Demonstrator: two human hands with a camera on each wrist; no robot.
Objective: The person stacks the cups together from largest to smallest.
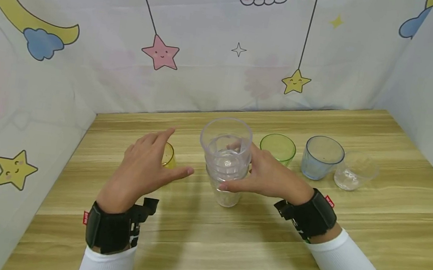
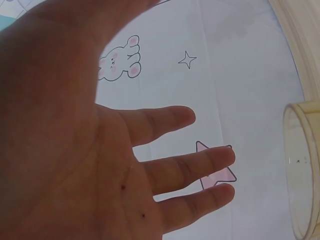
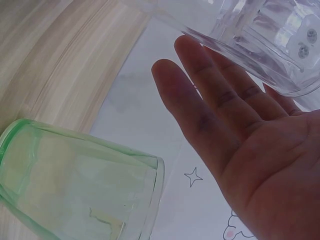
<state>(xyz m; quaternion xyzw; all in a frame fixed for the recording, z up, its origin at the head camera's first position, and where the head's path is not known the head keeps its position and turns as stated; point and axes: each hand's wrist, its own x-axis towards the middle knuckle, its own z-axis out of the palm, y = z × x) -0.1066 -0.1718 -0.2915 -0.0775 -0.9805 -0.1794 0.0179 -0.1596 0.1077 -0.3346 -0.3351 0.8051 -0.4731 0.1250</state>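
Observation:
A stack of clear plastic cups point(image 1: 225, 172) stands upright near the middle, its rims nested one above another. My right hand point(image 1: 270, 174) holds it from the right side, thumb on the front and fingers behind. In the right wrist view those fingers point(image 3: 215, 80) lie along the clear wall of a cup. To the left, my left hand point(image 1: 143, 164) is spread, thumb apart from the fingers, with nothing in it. A yellow cup point(image 1: 169, 156) sits just beyond that hand, partly hidden by it; the left wrist view has this cup point(image 2: 302, 170) at the right edge, apart from the fingers.
Right of the stack are a green cup point(image 1: 277, 148), a blue cup point(image 1: 320, 163) and another clear cup point(image 1: 351, 178), close to the blue one. All rest on a wood-grain table point(image 1: 194, 249). A white printed cloth point(image 1: 213, 26) encloses the back and sides.

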